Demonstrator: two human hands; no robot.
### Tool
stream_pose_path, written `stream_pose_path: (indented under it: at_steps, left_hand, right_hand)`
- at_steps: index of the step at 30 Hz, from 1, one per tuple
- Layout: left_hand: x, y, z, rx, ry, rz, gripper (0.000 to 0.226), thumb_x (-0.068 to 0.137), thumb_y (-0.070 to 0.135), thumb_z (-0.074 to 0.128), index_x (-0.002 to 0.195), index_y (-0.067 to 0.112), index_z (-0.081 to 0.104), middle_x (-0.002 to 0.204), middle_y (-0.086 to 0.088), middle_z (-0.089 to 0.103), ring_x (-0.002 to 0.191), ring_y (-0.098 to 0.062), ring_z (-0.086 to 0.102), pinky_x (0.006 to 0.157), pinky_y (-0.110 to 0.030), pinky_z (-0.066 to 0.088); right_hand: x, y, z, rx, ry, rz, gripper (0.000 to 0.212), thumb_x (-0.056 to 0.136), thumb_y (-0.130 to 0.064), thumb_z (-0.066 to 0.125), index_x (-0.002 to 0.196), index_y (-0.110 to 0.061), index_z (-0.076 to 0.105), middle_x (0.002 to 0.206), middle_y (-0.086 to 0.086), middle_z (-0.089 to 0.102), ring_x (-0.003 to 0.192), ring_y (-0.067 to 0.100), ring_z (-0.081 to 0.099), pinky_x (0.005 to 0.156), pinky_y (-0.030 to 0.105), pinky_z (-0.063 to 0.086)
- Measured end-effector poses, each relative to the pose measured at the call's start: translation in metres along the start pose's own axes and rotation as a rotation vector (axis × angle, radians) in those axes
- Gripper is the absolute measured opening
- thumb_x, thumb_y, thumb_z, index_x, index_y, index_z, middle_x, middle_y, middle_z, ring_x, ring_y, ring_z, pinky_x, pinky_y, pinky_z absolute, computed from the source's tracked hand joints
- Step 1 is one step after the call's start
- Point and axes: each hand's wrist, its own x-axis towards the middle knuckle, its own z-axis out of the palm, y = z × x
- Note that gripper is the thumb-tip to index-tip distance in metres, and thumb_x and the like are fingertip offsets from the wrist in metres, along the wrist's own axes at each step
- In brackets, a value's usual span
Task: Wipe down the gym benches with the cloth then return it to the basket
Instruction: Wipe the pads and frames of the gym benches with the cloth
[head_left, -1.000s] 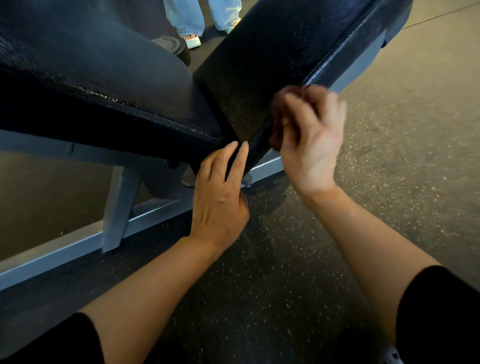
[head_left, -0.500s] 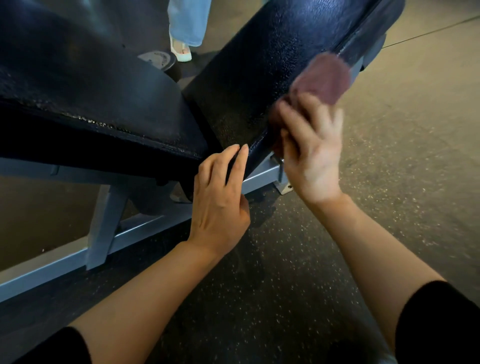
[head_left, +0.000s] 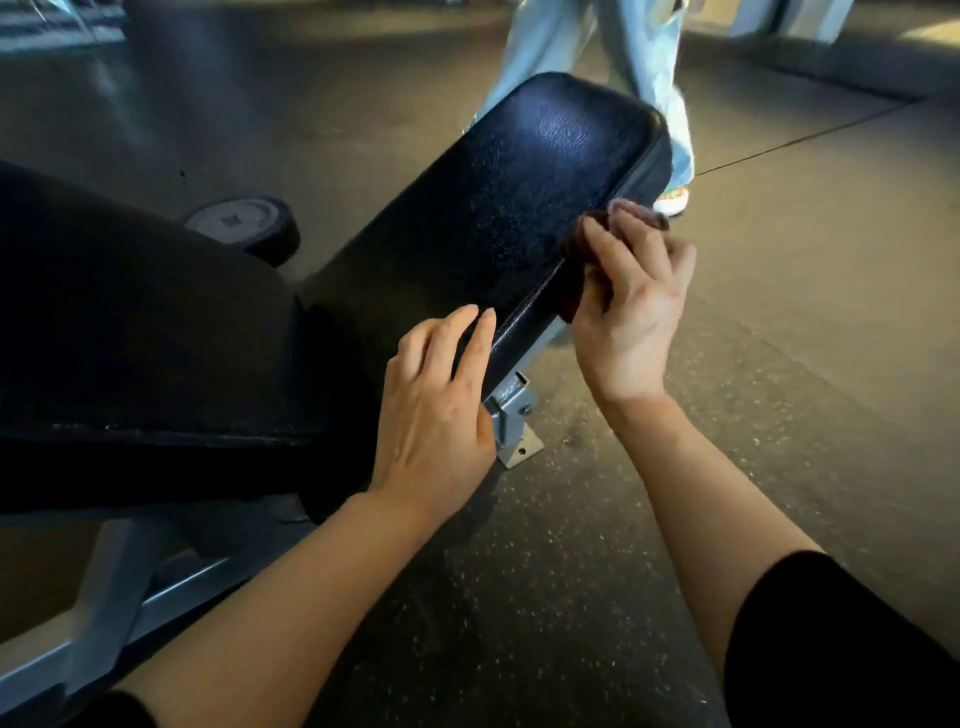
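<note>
The right hand (head_left: 626, 306) grips the maroon cloth (head_left: 618, 223), fingers curled round it, pressing it against the right side edge of the black bench pad (head_left: 498, 208), near the pad's far end. The cloth sits above and partly under the right fingers. The left hand (head_left: 436, 415) rests flat, fingers straight, on the near end of the same edge, well apart from the cloth. A grey frame bracket (head_left: 511, 415) lies just beside the left hand on the floor (head_left: 779, 415).

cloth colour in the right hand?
Reddish-brown, maroon-like cloth; head view, the only one.
</note>
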Motion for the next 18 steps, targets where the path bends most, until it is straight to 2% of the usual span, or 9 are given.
stream_pose_path:
  at_steps: [2, 4, 5, 7, 9, 11, 13, 14, 18]
  left_hand:
    - [0.015, 0.004, 0.0, -0.006, 0.011, 0.016, 0.074, 0.071, 0.009, 0.064, 0.142, 0.008, 0.044, 0.141, -0.011, 0.046, 0.122, -0.026, 0.037, 0.094, -0.037, 0.042]
    - [0.028, 0.009, -0.001, -0.007, 0.019, 0.036, 0.073, 0.071, 0.012, 0.063, 0.142, 0.008, 0.044, 0.14, -0.011, 0.047, 0.122, -0.026, 0.04, 0.093, -0.038, 0.043]
    - [0.035, 0.01, -0.001, -0.007, 0.022, 0.054, 0.073, 0.072, 0.012, 0.063, 0.142, 0.008, 0.044, 0.14, -0.01, 0.047, 0.121, -0.027, 0.04, 0.093, -0.038, 0.044]
    - [0.048, 0.011, -0.001, -0.006, 0.024, 0.092, 0.072, 0.075, 0.01, 0.067, 0.142, 0.009, 0.044, 0.139, -0.009, 0.048, 0.121, -0.027, 0.041, 0.092, -0.038, 0.044]
    - [0.06, 0.014, -0.001, -0.004, 0.019, 0.124, 0.068, 0.078, 0.009, 0.067, 0.143, 0.011, 0.045, 0.139, -0.007, 0.048, 0.122, -0.026, 0.042, 0.092, -0.039, 0.044]
    - [0.071, 0.019, -0.001, -0.008, 0.019, 0.143, 0.064, 0.083, 0.011, 0.066, 0.143, 0.012, 0.045, 0.139, -0.006, 0.048, 0.123, -0.026, 0.042, 0.095, -0.04, 0.043]
    - [0.081, 0.024, 0.001, -0.014, 0.023, 0.156, 0.06, 0.085, 0.014, 0.064, 0.142, 0.013, 0.046, 0.139, -0.006, 0.049, 0.121, -0.026, 0.043, 0.096, -0.041, 0.044]
    - [0.085, 0.026, 0.003, -0.017, 0.025, 0.168, 0.059, 0.085, 0.015, 0.063, 0.142, 0.013, 0.047, 0.138, -0.006, 0.05, 0.121, -0.026, 0.043, 0.095, -0.042, 0.044]
    - [0.101, 0.037, 0.009, -0.03, 0.042, 0.227, 0.057, 0.085, 0.014, 0.065, 0.139, 0.012, 0.05, 0.136, -0.007, 0.053, 0.118, -0.026, 0.042, 0.093, -0.043, 0.044]
  right_hand:
    - [0.013, 0.005, 0.002, -0.008, -0.027, -0.086, 0.027, 0.092, -0.002, 0.055, 0.113, -0.003, 0.071, 0.122, 0.015, 0.063, 0.103, 0.036, 0.05, 0.097, 0.025, 0.035]
    - [0.014, 0.01, 0.002, -0.021, -0.128, -0.197, 0.03, 0.089, 0.003, 0.057, 0.115, -0.004, 0.07, 0.125, 0.014, 0.063, 0.104, 0.033, 0.048, 0.1, 0.026, 0.034]
    - [0.017, 0.016, 0.002, -0.026, -0.146, -0.195, 0.032, 0.087, 0.004, 0.057, 0.116, -0.004, 0.07, 0.126, 0.014, 0.062, 0.104, 0.033, 0.048, 0.1, 0.024, 0.033]
    - [0.036, 0.028, 0.001, -0.038, -0.093, -0.054, 0.033, 0.087, 0.003, 0.056, 0.116, -0.005, 0.07, 0.126, 0.014, 0.063, 0.102, 0.036, 0.052, 0.097, 0.019, 0.032]
    - [0.054, 0.037, -0.002, -0.033, -0.005, 0.105, 0.031, 0.09, -0.002, 0.054, 0.117, -0.006, 0.07, 0.126, 0.014, 0.062, 0.101, 0.037, 0.053, 0.095, 0.023, 0.037]
    - [0.055, 0.035, -0.003, -0.038, -0.019, 0.045, 0.032, 0.091, -0.004, 0.053, 0.119, -0.004, 0.067, 0.13, 0.016, 0.06, 0.109, 0.037, 0.052, 0.1, 0.033, 0.04]
    - [0.042, 0.036, -0.001, -0.031, -0.111, -0.061, 0.035, 0.091, -0.001, 0.052, 0.123, -0.003, 0.065, 0.135, 0.016, 0.056, 0.116, 0.037, 0.05, 0.105, 0.038, 0.04]
    - [0.039, 0.041, -0.001, -0.027, -0.134, -0.037, 0.036, 0.09, 0.0, 0.051, 0.124, -0.004, 0.064, 0.136, 0.015, 0.056, 0.118, 0.036, 0.051, 0.105, 0.036, 0.04]
    - [0.059, 0.06, -0.011, -0.066, -0.094, 0.282, 0.035, 0.086, -0.003, 0.052, 0.116, -0.008, 0.068, 0.122, 0.014, 0.065, 0.113, 0.034, 0.059, 0.093, 0.022, 0.035]
